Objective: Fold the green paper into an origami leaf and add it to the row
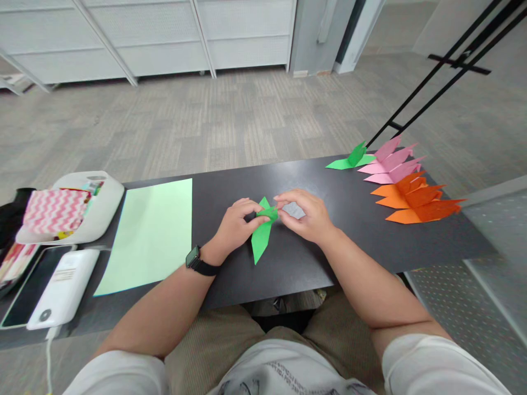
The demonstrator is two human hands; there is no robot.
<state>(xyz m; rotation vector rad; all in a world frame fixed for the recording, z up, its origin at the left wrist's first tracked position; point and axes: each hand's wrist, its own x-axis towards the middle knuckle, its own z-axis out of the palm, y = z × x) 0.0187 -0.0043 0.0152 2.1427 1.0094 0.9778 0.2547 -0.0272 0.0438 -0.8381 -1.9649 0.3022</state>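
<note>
A bright green origami crane (261, 240) is between my hands over the middle of the dark table, its pointed wings spread up and down in the picture. My left hand (241, 223), with a black watch on the wrist, pinches the crane's body between thumb and fingers. From the other side my right hand (307, 215) pinches a small tip of the same crane between thumb and forefinger. The fingers hide part of the folded middle. At the far right stand a finished green crane (349, 161), several pink cranes (391, 164) and several orange cranes (420, 203).
Pale green paper sheets (152, 233) lie left on the dark table (230, 291). Beyond them are a white basket (109, 203) with a pink zigzag pouch, a phone (35, 285) and a white power bank (63, 288) with a cable. A black stand (428, 82) rises behind the table's right end.
</note>
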